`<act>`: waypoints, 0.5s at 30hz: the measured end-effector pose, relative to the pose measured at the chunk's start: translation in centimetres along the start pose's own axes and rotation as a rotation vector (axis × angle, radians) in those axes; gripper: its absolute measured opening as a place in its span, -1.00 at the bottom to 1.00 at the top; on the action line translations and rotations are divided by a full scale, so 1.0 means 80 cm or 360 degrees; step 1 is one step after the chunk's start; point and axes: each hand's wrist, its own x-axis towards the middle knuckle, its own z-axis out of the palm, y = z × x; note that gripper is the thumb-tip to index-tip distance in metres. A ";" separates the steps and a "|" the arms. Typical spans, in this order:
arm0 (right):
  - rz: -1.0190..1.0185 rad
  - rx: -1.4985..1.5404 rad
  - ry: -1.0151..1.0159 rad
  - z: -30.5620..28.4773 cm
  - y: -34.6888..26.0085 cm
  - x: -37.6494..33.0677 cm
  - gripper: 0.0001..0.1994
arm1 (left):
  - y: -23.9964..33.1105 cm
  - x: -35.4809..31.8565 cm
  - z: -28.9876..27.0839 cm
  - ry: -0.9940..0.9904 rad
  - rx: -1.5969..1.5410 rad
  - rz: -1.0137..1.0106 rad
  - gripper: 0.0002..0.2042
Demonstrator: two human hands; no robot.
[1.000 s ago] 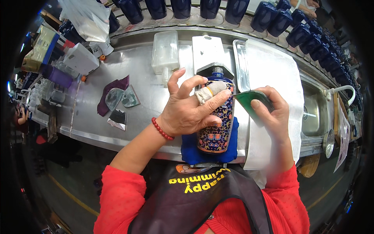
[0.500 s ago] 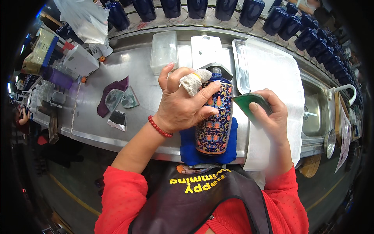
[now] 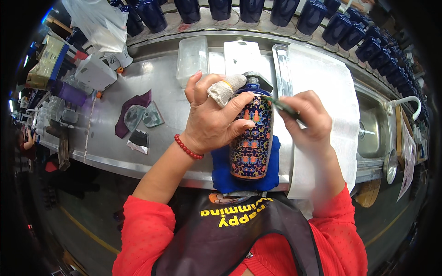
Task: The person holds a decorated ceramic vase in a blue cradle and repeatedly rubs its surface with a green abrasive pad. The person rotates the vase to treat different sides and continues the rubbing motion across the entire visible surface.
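1. The patterned blue vase (image 3: 252, 138) is lying on a blue cloth pad (image 3: 225, 168) at the near edge of the steel bench (image 3: 161, 92); its long axis is running away from the person, with the base toward the body and the narrow neck toward the far side.

2. The left hand (image 3: 212, 117) is wrapping over the vase from its left side, fingers curling across the upper body; it is gripping the vase firmly, and a finger bound in white gauze (image 3: 225, 89) is pressing near the vase's shoulder.

3. The right hand (image 3: 306, 117) is sitting just to the right of the vase, pinched closed around a thin green tool (image 3: 281, 106); the tool's tip is pointing left at the vase's shoulder, apparently touching or very nearly touching it, though I cannot tell which.

4. Both hands are working at the neck end of the vase, so the left is the one bearing on it while the right is meeting it only through the tool.

5. Right of the vase a white sheet (image 3: 331, 101) is covering a metal tray; left of it some dark cloth scraps (image 3: 138, 119) are lying on the bench; beyond the vase's neck a row of plain dark blue vases (image 3: 285, 11) is standing along the far edge.
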 end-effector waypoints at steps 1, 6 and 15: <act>-0.0221 -0.0096 -0.0053 0.000 -0.001 0.000 -0.60 | 0.000 0.000 0.000 0.0010 -0.0008 -0.0002 -0.47; 0.0029 0.0248 -0.0109 -0.012 -0.004 -0.017 -0.72 | 0.001 -0.003 -0.006 -0.0072 -0.0011 0.0102 -0.50; -0.0063 -0.0101 -0.0091 0.012 0.015 -0.021 -0.48 | -0.002 0.000 -0.008 -0.0081 0.0059 0.0219 -0.51</act>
